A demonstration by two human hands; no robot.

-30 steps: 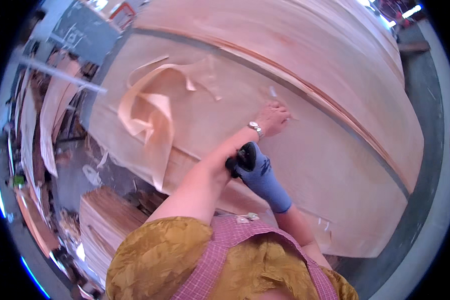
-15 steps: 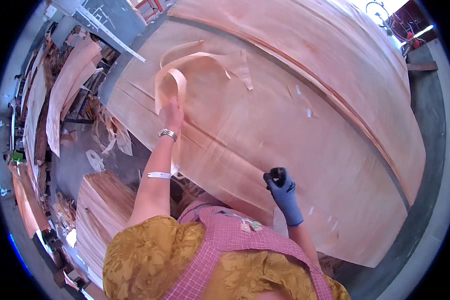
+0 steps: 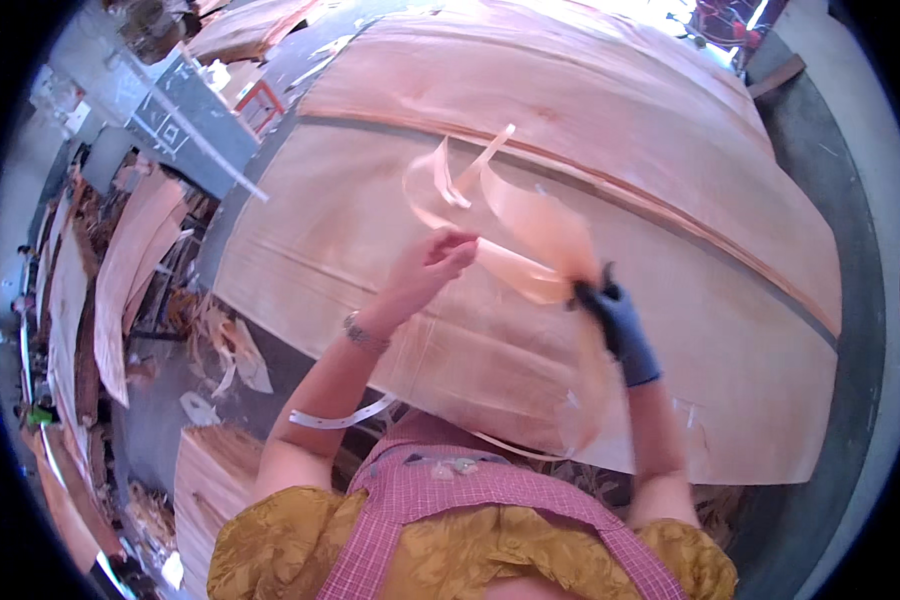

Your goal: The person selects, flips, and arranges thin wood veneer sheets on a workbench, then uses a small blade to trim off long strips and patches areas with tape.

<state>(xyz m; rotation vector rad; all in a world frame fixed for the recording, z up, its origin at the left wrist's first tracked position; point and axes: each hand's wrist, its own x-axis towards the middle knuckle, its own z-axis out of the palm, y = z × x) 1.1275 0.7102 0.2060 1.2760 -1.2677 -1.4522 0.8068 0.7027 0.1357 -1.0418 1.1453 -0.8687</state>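
Observation:
My right hand, in a blue glove with dark fingertips, grips a bunched strip of thin wood veneer. The strip loops and twists above a large veneer sheet, and part of it hangs blurred below the glove. My bare left hand, with a metal band at the wrist, has its fingers curled at the strip's left stretch; how firmly they hold it is hard to see. A white dotted band loops around my left forearm.
Another broad veneer sheet lies beyond a raised, brownish edge. At left stand a veneer stack, scraps on the floor and leaning long sheets. A blue-grey panel rises at the far left.
My left hand has moved right with the veneer strip, lifting it off the sheet. My right hand has moved up and now grips the strip. The view has shifted slightly.

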